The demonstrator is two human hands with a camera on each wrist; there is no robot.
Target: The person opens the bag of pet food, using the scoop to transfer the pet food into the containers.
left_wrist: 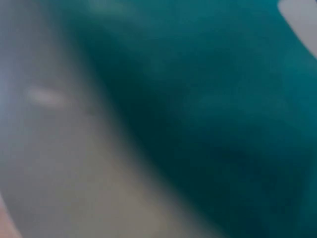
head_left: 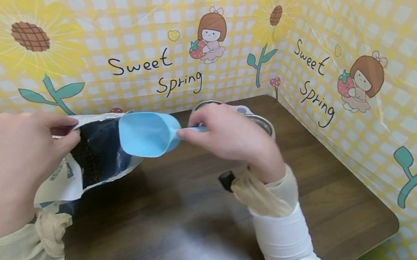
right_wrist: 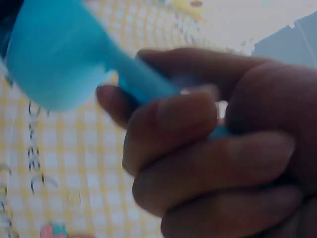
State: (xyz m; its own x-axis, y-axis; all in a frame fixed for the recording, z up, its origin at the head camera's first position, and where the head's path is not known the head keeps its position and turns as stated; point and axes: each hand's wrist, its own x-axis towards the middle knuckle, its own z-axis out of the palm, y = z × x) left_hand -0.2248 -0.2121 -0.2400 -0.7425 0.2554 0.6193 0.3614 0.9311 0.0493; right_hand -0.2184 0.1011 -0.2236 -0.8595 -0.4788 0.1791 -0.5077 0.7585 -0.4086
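At the left of the head view, my left hand (head_left: 18, 159) pinches the upper edge of a white bag (head_left: 61, 186) between thumb and fingers. The bag's mouth gapes to the right, showing a dark lining and dark, crumbly material like soil (head_left: 88, 161). A light blue scoop (head_left: 145, 134) is held at the bag's mouth, and no material shows in its bowl. My right hand (head_left: 232, 133) grips its handle; in the right wrist view the fingers (right_wrist: 213, 158) curl round it. The left wrist view is a blur of teal and grey.
Behind my right hand, round metal-rimmed containers (head_left: 265, 123) stand partly hidden at the table's back right. A brown wooden table (head_left: 190, 229) lies below. Yellow checked cloth (head_left: 131, 21) hangs along the back and right sides.
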